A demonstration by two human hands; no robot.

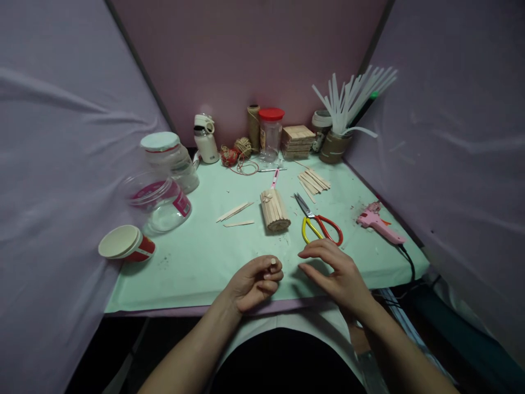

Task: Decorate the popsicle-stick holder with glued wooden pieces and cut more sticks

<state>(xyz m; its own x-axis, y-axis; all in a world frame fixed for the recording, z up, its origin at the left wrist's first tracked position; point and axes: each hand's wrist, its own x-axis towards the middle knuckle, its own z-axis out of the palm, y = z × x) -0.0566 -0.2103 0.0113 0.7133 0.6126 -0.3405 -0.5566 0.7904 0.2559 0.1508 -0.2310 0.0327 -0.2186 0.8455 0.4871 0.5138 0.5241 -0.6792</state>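
My left hand (255,282) rests at the near edge of the pale green table (197,262), fingers curled loosely inward with nothing visible in them. Just to its right, my right hand (334,271) hovers with its fingers stretched out towards the left, holding nothing. Beyond the hands lies a small cylinder made of wooden craft sticks (274,210) tied with twine. Scissors with one yellow and one red handle (318,221) lie just beyond my right hand.
A pink glue gun (379,221) with a black cord lies at the right. Loose craft sticks (235,213) and a pile of them (314,180) lie mid-table. Clear jars (162,200), a paper cup (125,243), twine (241,148) and a cup of white glue sticks (340,131) stand around.
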